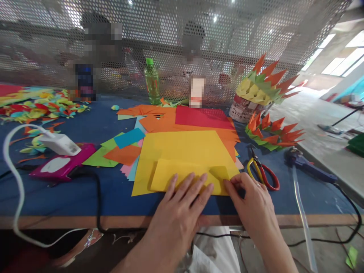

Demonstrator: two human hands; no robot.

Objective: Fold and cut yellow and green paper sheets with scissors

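A folded piece of yellow paper point(170, 170) lies on a larger yellow sheet point(182, 144) near the table's front edge. My left hand point(182, 204) rests on the folded piece, its fingers spread and pressing it flat. At the right end of the fold, my right hand point(250, 193) pinches the paper's edge between thumb and fingers. Close to the right hand are scissors point(263, 172) with one yellow and one red handle. Orange sheets point(162, 125) and a red sheet point(199, 115) lie behind the yellow one.
A glue gun point(309, 165) with a clear glue stick lies at right. Spiky paper crafts point(253, 91) stand behind it. A pink power strip point(62, 163) with a white charger point(62, 144), a green bottle point(152, 83) and paper scraps point(42, 106) are around. Cables cross the front edge.
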